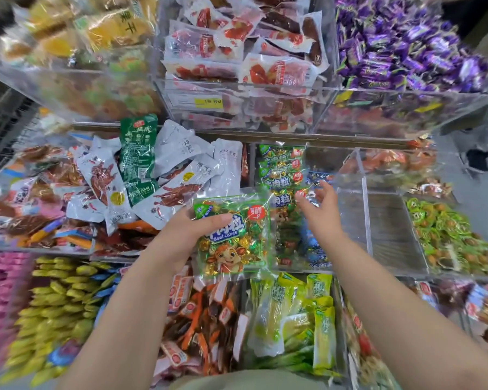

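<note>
Your left hand (192,229) gripped a bag of beef cubes (234,240), thumb across its top edge, near the middle of a snack display. Your right hand (320,205), fingers spread and holding nothing, hovered over matching bags (282,170) stacked in a clear bin (364,198) just right.

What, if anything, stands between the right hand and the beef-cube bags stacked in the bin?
Nothing visible does. The right hand is open right beside the stacked bags, above the open-topped bin, with no wall or package between them. The held bag, in the left hand, is lower left, clear of that path.
</note>
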`<action>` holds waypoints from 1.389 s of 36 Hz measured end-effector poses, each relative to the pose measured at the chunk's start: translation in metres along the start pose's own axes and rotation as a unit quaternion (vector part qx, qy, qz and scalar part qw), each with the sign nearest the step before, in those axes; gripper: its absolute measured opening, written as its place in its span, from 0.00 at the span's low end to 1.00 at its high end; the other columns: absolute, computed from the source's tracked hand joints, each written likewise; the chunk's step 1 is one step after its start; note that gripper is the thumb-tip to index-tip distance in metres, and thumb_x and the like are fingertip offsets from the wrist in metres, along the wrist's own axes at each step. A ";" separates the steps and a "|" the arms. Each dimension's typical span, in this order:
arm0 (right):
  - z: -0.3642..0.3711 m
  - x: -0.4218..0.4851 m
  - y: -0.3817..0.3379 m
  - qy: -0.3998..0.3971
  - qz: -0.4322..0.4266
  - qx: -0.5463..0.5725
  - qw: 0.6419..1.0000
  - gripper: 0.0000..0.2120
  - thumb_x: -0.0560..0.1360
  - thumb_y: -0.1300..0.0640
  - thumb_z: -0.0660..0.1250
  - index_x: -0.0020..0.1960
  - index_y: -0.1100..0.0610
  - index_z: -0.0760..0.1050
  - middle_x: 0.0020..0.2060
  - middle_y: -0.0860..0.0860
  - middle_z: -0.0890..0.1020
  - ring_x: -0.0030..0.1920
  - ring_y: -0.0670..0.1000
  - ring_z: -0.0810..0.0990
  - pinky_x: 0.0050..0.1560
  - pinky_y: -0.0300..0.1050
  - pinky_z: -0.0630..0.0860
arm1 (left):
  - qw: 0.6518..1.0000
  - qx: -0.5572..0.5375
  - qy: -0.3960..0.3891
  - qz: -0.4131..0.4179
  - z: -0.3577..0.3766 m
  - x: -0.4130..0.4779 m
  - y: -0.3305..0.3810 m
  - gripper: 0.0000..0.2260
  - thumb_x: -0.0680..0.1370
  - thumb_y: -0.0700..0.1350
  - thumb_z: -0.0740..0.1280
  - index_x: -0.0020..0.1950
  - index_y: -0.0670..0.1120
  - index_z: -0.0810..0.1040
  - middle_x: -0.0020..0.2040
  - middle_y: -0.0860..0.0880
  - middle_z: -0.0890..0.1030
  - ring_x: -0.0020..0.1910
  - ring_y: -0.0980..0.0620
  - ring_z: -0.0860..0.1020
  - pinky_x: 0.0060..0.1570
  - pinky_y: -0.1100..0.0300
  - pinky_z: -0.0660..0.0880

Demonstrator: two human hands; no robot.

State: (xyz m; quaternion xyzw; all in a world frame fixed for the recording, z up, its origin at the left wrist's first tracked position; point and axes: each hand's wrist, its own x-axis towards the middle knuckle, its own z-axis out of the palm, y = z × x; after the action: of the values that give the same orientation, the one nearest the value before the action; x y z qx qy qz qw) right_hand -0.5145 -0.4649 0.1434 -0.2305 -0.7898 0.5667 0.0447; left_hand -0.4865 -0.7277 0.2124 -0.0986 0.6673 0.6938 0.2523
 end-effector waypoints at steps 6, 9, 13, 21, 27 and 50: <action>-0.006 -0.058 -0.046 -0.213 -0.045 0.099 0.971 0.15 0.63 0.35 0.66 0.40 0.44 0.79 0.34 0.41 0.79 0.36 0.41 0.77 0.46 0.43 0.74 | 0.999 0.032 0.039 -0.010 0.017 -0.003 0.006 0.46 0.42 0.68 0.79 0.57 0.55 0.75 0.55 0.53 0.82 0.56 0.51 0.78 0.62 0.47 0.71; -0.001 -0.076 -0.048 -0.262 -0.065 0.040 0.962 0.21 0.57 0.34 0.71 0.44 0.45 0.77 0.34 0.38 0.76 0.37 0.40 0.76 0.45 0.37 0.73 | 0.998 0.046 0.047 -0.008 0.025 -0.004 0.010 0.42 0.43 0.69 0.79 0.54 0.57 0.77 0.53 0.54 0.82 0.55 0.51 0.78 0.62 0.45 0.71; -0.002 -0.078 -0.046 -0.271 -0.048 0.033 0.961 0.21 0.58 0.38 0.74 0.48 0.43 0.77 0.42 0.47 0.83 0.43 0.45 0.81 0.46 0.49 0.77 | 0.997 0.045 0.066 -0.009 0.029 -0.003 0.011 0.51 0.41 0.71 0.78 0.59 0.48 0.75 0.55 0.49 0.82 0.55 0.47 0.80 0.61 0.43 0.73; -0.033 -0.038 -0.023 -0.167 0.038 0.216 0.961 0.06 0.69 0.58 0.72 0.42 0.47 0.80 0.40 0.47 0.82 0.42 0.50 0.80 0.44 0.44 0.78 | 0.992 -0.023 0.125 -0.003 0.022 -0.001 0.009 0.41 0.45 0.69 0.78 0.53 0.53 0.75 0.60 0.46 0.80 0.61 0.43 0.77 0.64 0.40 0.71; -0.037 0.000 0.003 -0.101 0.025 0.127 0.986 0.08 0.72 0.58 0.72 0.47 0.48 0.76 0.39 0.41 0.83 0.43 0.43 0.81 0.44 0.36 0.76 | 0.987 -0.032 0.159 0.020 0.009 0.009 0.005 0.17 0.63 0.55 0.79 0.46 0.55 0.77 0.45 0.51 0.85 0.49 0.47 0.82 0.57 0.42 0.77; 0.021 -0.013 0.034 -0.091 -0.178 -0.244 0.949 0.40 0.67 0.49 0.76 0.70 0.36 0.56 0.71 0.40 0.42 0.75 0.57 0.52 0.72 0.52 0.56 | 0.994 -0.024 0.101 0.019 0.024 0.006 0.013 0.32 0.51 0.56 0.79 0.51 0.48 0.77 0.45 0.48 0.86 0.47 0.45 0.84 0.53 0.41 0.79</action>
State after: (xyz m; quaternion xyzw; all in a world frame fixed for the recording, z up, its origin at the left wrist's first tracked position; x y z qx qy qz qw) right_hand -0.4994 -0.4806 0.1075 -0.0374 -0.9329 0.3579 0.0150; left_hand -0.4932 -0.7028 0.2236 -0.1613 0.6741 0.7010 0.1679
